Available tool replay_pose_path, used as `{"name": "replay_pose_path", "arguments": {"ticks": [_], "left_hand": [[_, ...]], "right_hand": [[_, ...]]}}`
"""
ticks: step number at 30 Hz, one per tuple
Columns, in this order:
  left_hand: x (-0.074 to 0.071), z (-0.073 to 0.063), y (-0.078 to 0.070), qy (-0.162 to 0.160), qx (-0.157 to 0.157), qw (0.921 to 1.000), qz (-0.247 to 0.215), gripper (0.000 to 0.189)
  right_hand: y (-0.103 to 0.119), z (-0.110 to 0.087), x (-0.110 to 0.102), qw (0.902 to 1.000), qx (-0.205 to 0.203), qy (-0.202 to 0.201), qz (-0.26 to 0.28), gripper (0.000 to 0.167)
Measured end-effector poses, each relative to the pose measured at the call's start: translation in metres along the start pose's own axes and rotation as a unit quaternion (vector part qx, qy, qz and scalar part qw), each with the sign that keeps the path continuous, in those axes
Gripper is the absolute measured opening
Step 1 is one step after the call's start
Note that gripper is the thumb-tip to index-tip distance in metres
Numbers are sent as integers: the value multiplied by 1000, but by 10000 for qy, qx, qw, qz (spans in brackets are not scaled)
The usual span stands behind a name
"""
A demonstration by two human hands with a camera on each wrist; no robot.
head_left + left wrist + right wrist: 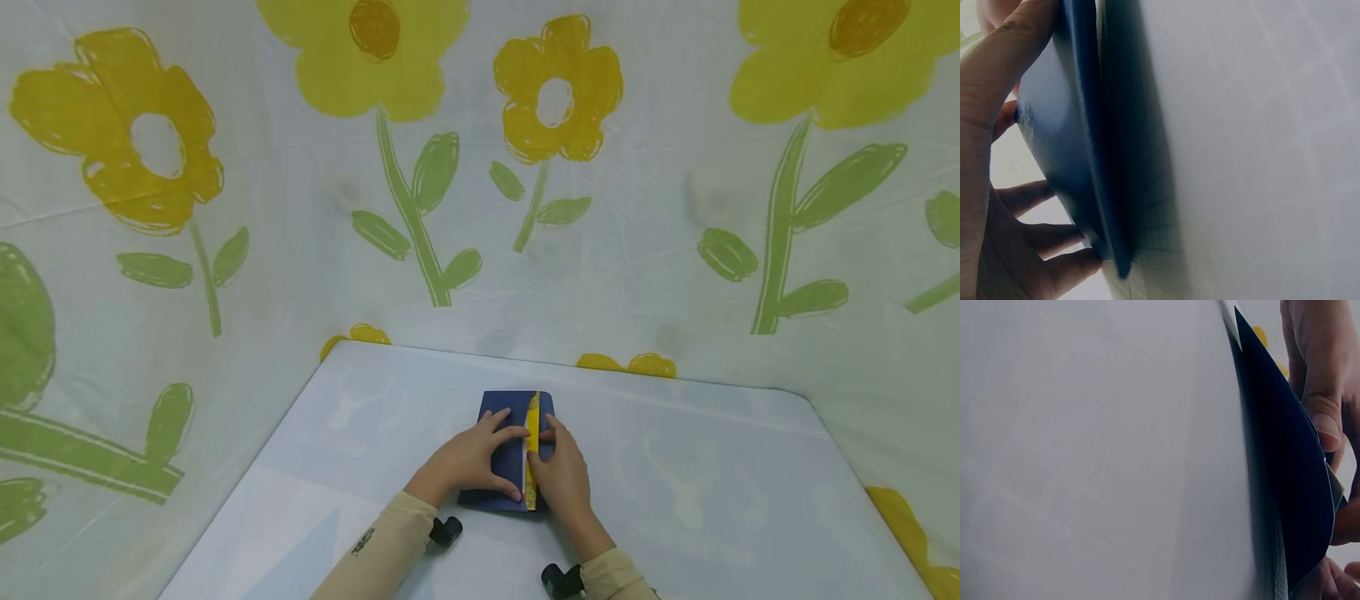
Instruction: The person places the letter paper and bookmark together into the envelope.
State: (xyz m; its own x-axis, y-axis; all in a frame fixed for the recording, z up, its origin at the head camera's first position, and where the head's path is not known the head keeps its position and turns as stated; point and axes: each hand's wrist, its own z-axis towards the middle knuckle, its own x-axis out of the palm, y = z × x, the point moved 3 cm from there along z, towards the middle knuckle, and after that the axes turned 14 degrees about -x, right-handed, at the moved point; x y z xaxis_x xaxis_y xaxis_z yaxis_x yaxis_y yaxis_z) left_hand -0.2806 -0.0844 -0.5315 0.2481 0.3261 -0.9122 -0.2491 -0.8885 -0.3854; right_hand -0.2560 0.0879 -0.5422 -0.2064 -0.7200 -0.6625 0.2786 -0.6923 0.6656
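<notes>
A dark blue notebook or folder (487, 483) lies on the white table, with a yellow strip (532, 483) running lengthwise near its right side. My left hand (471, 458) spreads over the left part of its cover, thumb and fingertips touching near the strip. In the left wrist view its fingers (1063, 240) reach along the far side of the blue cover (1060, 106). On the right, my right hand (564, 475) holds the other side, thumb by the yellow strip and fingers on the blue edge. The raised, curved blue cover (1285, 462) shows in the right wrist view.
The white table (697, 475) extends around the blue item. Behind it hangs a light cloth (637, 275) printed with yellow flowers. Black wrist-worn devices sit beneath the left wrist (447, 532) and the right wrist (558, 579).
</notes>
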Motion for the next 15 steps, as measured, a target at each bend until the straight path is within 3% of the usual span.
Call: {"name": "replay_pose_path", "arguments": {"ticks": [15], "left_hand": [[-1, -1, -1, -58, 157, 9998, -52, 98]], "right_hand": [[2, -2, -2, 9993, -91, 73, 359, 68]]}}
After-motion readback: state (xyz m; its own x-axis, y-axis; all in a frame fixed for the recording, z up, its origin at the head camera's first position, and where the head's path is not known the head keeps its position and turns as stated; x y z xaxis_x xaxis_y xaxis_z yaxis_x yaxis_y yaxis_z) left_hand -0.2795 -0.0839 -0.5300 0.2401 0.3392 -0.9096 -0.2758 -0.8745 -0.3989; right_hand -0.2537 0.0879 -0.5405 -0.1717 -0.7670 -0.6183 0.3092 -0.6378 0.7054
